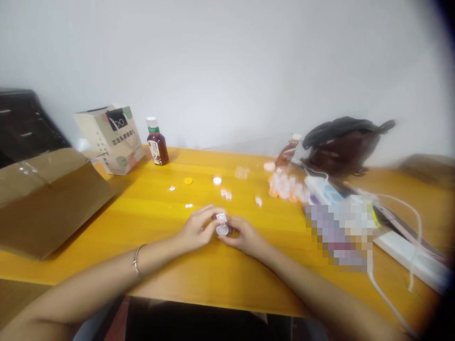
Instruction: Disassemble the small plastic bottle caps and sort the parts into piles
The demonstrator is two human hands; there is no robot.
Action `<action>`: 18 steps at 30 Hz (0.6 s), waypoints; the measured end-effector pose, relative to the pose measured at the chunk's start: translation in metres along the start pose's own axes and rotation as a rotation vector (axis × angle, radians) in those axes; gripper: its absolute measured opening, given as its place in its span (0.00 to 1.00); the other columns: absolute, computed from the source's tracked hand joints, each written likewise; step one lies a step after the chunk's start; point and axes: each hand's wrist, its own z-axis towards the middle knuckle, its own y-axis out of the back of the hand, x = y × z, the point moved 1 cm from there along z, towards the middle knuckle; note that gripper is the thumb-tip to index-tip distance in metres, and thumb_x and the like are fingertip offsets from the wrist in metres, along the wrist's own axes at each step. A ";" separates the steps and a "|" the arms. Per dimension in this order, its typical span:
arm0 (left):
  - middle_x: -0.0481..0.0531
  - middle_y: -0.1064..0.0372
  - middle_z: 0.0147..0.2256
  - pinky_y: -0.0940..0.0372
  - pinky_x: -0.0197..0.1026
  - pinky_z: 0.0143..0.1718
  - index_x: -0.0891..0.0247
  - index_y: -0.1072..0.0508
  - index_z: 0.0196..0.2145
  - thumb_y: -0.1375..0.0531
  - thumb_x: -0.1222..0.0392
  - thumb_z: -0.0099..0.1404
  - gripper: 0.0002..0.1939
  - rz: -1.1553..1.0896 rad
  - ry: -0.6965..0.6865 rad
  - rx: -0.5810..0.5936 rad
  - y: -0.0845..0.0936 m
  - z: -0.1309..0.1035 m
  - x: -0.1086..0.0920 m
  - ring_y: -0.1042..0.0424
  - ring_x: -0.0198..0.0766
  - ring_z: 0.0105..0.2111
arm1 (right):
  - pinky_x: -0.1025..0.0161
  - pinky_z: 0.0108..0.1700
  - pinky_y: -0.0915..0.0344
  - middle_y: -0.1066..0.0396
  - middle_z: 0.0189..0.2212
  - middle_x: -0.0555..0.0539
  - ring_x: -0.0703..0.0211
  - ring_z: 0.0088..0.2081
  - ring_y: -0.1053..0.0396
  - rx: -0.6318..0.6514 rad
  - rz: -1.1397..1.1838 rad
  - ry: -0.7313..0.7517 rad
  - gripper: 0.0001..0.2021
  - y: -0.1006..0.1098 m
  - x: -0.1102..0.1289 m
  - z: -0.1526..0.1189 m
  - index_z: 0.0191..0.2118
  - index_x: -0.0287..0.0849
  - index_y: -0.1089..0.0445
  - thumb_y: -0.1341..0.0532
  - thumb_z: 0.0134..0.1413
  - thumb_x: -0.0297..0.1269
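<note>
Over the near middle of the table, both hands meet at a small white plastic piece (222, 229). It has a round, pale lower part and a patterned block-like top; its exact kind is too small to tell. My left hand (199, 228) pinches it from the left with thumb and fingers, near the top. From the right, my right hand (245, 235) is closed round its lower part. Beyond the hands lie small loose parts: a yellow ring-like disc (188, 181), a white round piece (217, 181), little white pieces (226, 194) and another white piece (259, 201).
A brown cardboard box (53, 203) and a paper bag (122, 147) stand left, beside a dark-red drink bottle (158, 147). To the right are blurred orange-and-white items (287, 187), a dark bag (341, 147), a white power strip (412, 260) and cables. A wall rises behind.
</note>
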 end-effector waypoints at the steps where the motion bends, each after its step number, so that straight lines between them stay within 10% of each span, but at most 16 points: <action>1: 0.51 0.33 0.33 0.38 0.38 0.38 0.63 0.32 0.38 0.46 0.60 0.63 0.07 -0.042 0.062 -0.019 0.000 0.001 0.002 0.34 0.36 0.34 | 0.63 0.32 0.42 0.35 0.24 0.51 0.61 0.28 0.38 0.005 0.000 -0.005 0.07 0.001 0.001 0.000 0.31 0.42 0.32 0.37 0.46 0.40; 18: 0.49 0.33 0.30 0.38 0.38 0.37 0.65 0.33 0.33 0.36 0.59 0.54 0.11 -0.240 0.236 -0.020 0.002 0.004 0.012 0.33 0.34 0.32 | 0.62 0.37 0.41 0.35 0.28 0.51 0.59 0.32 0.38 0.198 0.076 0.096 0.19 0.008 0.008 -0.008 0.36 0.45 0.33 0.33 0.38 0.49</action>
